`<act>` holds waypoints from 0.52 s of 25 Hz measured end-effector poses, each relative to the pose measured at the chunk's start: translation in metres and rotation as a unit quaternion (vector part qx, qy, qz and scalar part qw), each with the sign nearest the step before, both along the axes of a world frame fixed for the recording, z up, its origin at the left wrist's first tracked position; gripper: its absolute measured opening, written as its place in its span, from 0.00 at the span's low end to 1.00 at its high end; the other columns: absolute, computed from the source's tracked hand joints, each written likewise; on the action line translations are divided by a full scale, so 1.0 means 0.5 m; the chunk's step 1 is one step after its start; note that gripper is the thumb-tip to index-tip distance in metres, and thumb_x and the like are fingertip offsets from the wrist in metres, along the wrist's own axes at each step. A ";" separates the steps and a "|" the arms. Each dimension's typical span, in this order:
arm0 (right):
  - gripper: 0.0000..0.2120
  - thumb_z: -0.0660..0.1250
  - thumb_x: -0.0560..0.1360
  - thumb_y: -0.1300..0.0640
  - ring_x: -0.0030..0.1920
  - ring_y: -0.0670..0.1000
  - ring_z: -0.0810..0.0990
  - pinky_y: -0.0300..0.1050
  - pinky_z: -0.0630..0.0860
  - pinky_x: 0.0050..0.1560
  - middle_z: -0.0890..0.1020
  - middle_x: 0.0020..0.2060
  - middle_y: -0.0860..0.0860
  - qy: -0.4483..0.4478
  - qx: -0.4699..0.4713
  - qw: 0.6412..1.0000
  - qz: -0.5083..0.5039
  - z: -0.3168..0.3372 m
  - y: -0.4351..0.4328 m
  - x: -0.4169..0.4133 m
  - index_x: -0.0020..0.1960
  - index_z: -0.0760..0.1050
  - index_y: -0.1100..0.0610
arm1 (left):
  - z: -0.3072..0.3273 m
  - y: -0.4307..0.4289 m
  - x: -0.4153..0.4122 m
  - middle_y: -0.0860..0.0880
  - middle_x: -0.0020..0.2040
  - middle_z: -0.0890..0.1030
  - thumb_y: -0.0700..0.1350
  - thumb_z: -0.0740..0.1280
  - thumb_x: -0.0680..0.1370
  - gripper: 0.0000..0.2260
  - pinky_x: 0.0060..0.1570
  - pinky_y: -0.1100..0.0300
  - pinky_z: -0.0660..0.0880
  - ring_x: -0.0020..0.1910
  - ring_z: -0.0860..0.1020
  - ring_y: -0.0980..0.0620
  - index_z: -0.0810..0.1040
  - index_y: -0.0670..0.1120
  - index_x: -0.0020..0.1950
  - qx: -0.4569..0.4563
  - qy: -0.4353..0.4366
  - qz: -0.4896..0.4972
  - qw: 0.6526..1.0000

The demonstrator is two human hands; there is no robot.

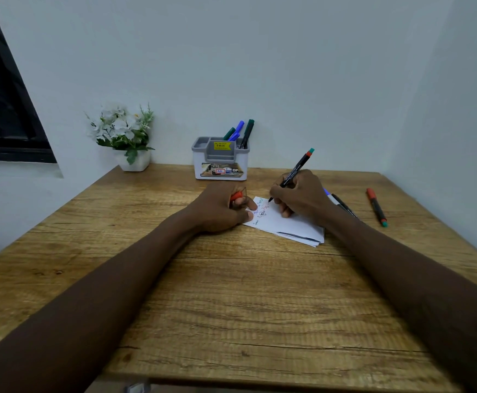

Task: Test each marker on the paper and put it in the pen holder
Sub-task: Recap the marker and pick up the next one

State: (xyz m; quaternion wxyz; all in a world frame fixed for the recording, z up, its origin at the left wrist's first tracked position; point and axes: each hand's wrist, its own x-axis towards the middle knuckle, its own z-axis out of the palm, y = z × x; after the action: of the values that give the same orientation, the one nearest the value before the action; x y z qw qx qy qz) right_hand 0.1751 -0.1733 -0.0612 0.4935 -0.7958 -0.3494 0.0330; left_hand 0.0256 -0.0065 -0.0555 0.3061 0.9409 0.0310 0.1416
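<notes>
The wood-grain worktop (231, 293) lies nearest, a matte, ridged laminate face with both bare forearms laid across it toward the middle. The left hand (217, 211) rests just past centre, its grip curled closed round a small glossy red cap (237, 196), while its fingertips press the left edge of the paper (291, 225), a thin folded white stack bearing green, red and dark scribbles. At 3 o'clock of it, the right hand (302, 194) has a writing grip pinched tight on the marker (294, 171), a slim round black barrel with white print, a red band and a teal end. Its long axis leans from the tip, touching the paper at 7 o'clock, up to the tail at 1 o'clock. The cap thus lies at 9 o'clock of the tip, near but apart, so recapping looks like a short meeting of the 2 hands. Behind the right wrist, 2 more markers (342, 204) lie partly hidden, and at 3 o'clock a loose marker (376, 207) with a red cap lies alone. Farther back, at 10 o'clock of the right hand and 12 o'clock of the left, the pen holder (220, 165) stands by the wall, a rigid grey-and-white plastic box. Stored markers (240, 130) lean in its right rear compartment. A white flower pot (133, 163) sits at its 9 o'clock.
</notes>
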 end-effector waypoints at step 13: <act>0.09 0.78 0.74 0.63 0.28 0.51 0.81 0.44 0.79 0.29 0.83 0.33 0.58 0.144 0.088 0.980 0.101 0.020 -0.005 -0.018 0.48 0.78 0.61 | 0.004 -0.005 0.005 0.51 0.46 0.81 0.53 0.51 0.87 0.23 0.47 0.54 0.71 0.47 0.77 0.54 0.81 0.46 0.45 -0.069 -0.020 0.052 0.996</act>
State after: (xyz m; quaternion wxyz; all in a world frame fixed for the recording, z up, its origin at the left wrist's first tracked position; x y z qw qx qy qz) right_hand 0.1663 -0.1758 -0.0511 0.6009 -0.6968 -0.3546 0.1661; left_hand 0.0279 -0.0089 -0.0536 0.3628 0.9117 0.0828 0.1740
